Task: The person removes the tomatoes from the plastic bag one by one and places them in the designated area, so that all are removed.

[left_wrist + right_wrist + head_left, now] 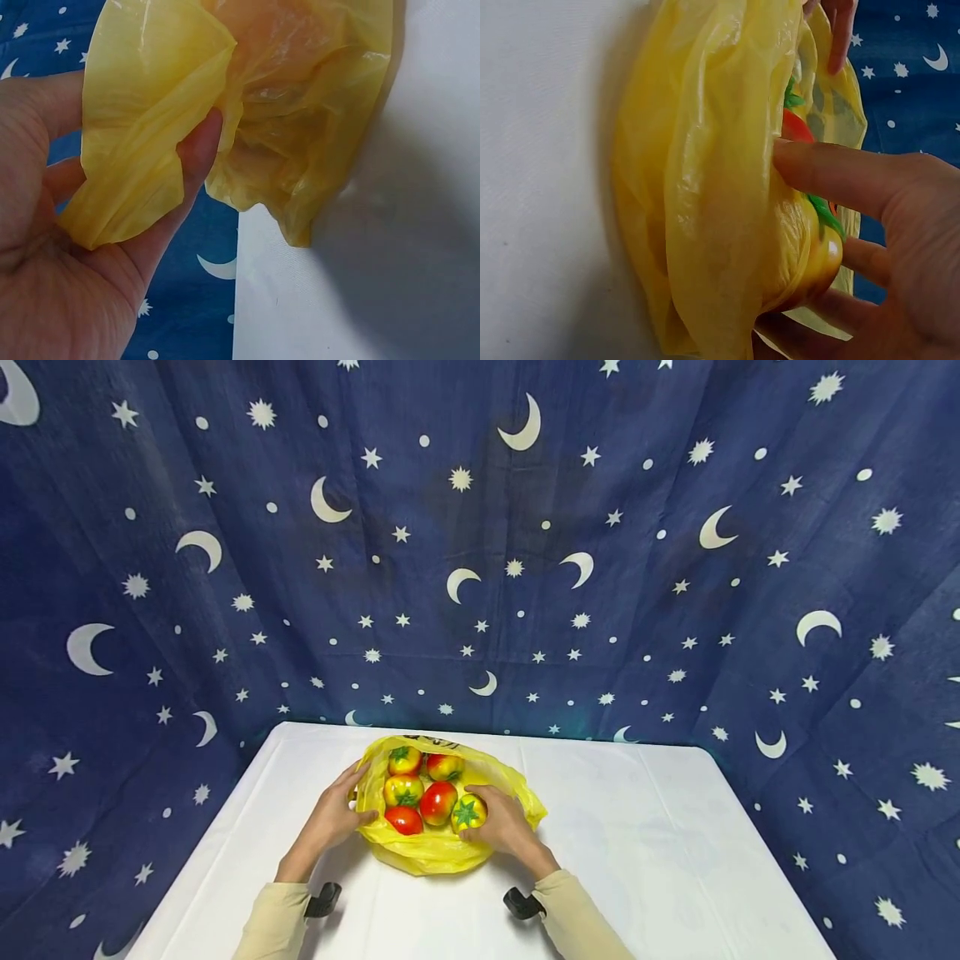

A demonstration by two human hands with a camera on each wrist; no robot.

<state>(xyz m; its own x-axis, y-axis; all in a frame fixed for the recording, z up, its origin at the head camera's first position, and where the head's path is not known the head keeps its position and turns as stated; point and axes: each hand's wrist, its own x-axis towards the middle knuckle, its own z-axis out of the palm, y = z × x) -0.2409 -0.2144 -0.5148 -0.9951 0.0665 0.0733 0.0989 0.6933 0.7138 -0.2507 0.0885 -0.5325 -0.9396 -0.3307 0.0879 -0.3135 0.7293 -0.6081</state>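
A thin yellow plastic bag (420,857) lies on the table with its mouth spread wide. Inside sit several shiny red and yellow tomatoes (438,803), some showing green leafy tops. At the bag's left side my left hand (333,814) holds the rim; in the left wrist view the plastic film (150,142) passes between thumb and fingers. My right hand (504,820) reaches in at the right and grips a yellow tomato (469,812) with a green top. In the right wrist view, bag film partly covers that yellow tomato (825,262), with fingers around it.
A white-covered table (637,843) extends to both sides of the bag. Behind and beside it hangs a dark blue curtain (420,610) with moons and stars. Black bands (323,901) sit at both wrists, next to beige sleeves.
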